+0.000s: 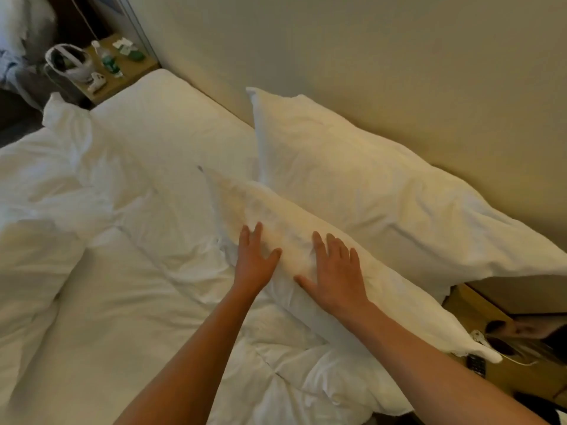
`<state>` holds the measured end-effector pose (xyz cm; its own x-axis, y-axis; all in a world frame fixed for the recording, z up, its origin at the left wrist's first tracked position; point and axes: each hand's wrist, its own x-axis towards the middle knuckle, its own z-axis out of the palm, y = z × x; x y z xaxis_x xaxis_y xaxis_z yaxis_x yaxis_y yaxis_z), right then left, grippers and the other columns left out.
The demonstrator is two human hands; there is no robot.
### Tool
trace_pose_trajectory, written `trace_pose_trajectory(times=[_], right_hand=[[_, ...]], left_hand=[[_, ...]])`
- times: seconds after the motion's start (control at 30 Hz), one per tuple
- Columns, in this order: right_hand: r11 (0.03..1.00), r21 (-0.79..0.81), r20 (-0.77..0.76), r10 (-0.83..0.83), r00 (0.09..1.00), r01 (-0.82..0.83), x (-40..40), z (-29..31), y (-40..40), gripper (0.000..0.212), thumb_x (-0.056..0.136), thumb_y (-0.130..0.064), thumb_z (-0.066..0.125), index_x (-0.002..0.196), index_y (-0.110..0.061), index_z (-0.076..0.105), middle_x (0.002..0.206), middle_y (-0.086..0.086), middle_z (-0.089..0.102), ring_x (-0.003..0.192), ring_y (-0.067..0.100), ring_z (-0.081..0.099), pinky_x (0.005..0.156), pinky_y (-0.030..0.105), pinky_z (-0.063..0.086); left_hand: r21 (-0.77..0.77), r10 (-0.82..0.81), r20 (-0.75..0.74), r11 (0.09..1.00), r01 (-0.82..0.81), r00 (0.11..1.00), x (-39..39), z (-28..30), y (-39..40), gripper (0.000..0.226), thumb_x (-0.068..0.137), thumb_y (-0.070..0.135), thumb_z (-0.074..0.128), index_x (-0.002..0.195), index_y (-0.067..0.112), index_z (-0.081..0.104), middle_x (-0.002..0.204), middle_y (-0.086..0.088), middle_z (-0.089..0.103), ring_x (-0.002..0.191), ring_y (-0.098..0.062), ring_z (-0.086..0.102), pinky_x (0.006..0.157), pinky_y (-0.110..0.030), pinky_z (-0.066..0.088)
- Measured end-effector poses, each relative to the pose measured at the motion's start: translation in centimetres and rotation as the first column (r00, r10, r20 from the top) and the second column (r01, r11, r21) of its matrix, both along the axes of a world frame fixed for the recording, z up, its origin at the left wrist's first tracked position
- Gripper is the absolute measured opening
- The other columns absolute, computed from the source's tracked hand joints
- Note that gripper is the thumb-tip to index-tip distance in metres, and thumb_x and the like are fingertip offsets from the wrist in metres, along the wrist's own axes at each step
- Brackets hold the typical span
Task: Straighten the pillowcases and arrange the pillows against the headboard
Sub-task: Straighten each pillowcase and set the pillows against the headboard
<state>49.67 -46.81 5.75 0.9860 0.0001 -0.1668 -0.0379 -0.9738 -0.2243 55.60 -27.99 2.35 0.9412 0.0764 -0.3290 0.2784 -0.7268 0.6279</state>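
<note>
A white pillow (362, 191) leans against the beige headboard (352, 56) on the right half of the bed. A second white pillow (276, 216) lies in front of it, running diagonally from the bed's middle towards the right edge. My left hand (254, 259) rests flat on this nearer pillow's left side with straight fingers. My right hand (334, 271) presses flat on its top, fingers spread. A third white pillow (165, 118) lies flat at the far left by the headboard.
A crumpled white duvet (107, 271) covers the bed to the left and front. A wooden nightstand (135, 69) at the far left holds a bag, a bottle and small items. Another nightstand (472, 314) with a cable and remote stands at the right.
</note>
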Motion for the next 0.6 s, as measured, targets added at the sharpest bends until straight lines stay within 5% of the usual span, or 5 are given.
trace_pose_trajectory(times=[0.13,0.27,0.4,0.5,0.6], right_hand=[[0.988,-0.153,-0.010,0.015,1.000,-0.016,1.5,-3.9,1.3,0.101,0.088,-0.080,0.043,0.160,-0.012,0.029,0.135,0.017,0.053,0.111,0.038,0.057,0.086,0.050,0.049],[0.996,0.030,-0.011,0.088,0.996,-0.088,2.7,-5.9,1.2,0.053,0.101,-0.063,0.041,0.128,-0.019,0.053,0.101,0.006,0.067,0.079,0.030,0.066,0.057,0.039,0.048],[0.918,0.392,0.007,0.054,0.999,-0.052,3.0,-4.1,2.2,0.029,0.101,-0.045,0.054,0.084,-0.023,0.048,0.071,0.005,0.065,0.063,0.031,0.061,0.055,0.042,0.045],[0.868,0.487,0.114,0.044,0.993,-0.094,3.4,-1.9,2.1,0.029,0.099,-0.040,0.060,0.079,-0.028,0.043,0.066,0.003,0.063,0.059,0.027,0.059,0.054,0.042,0.045],[0.865,0.496,0.210,-0.041,0.977,-0.071,5.5,-0.6,0.5,0.024,0.099,-0.044,0.063,0.086,-0.024,0.058,0.078,0.003,0.069,0.071,0.028,0.066,0.060,0.037,0.046]], left_hand=[[-0.042,-0.009,0.008,0.999,0.009,1.000,-2.4,-1.3,1.3,0.078,0.096,0.044,0.062,0.161,0.030,0.022,0.171,-0.006,0.012,0.156,-0.023,0.019,0.121,-0.038,0.027],[-0.089,0.040,-0.050,0.995,-0.044,0.998,-5.3,-2.1,2.7,0.079,0.095,0.048,0.063,0.161,0.035,0.021,0.170,-0.005,0.018,0.154,-0.023,0.024,0.117,-0.032,0.027],[-0.210,0.122,-0.071,0.968,-0.135,0.990,-7.5,-1.3,3.2,0.089,0.091,0.048,0.068,0.160,0.041,0.012,0.166,-0.001,0.029,0.146,-0.025,0.040,0.117,-0.044,0.041],[-0.295,0.130,-0.032,0.946,-0.134,0.991,-7.8,0.3,2.7,0.093,0.089,0.049,0.071,0.157,0.052,0.008,0.167,0.005,0.024,0.141,-0.021,0.047,0.110,-0.038,0.047],[-0.340,0.099,0.018,0.936,-0.087,0.995,-6.9,1.6,1.7,0.094,0.084,0.055,0.072,0.156,0.055,0.011,0.170,0.010,0.012,0.148,-0.015,0.037,0.105,-0.024,0.045]])
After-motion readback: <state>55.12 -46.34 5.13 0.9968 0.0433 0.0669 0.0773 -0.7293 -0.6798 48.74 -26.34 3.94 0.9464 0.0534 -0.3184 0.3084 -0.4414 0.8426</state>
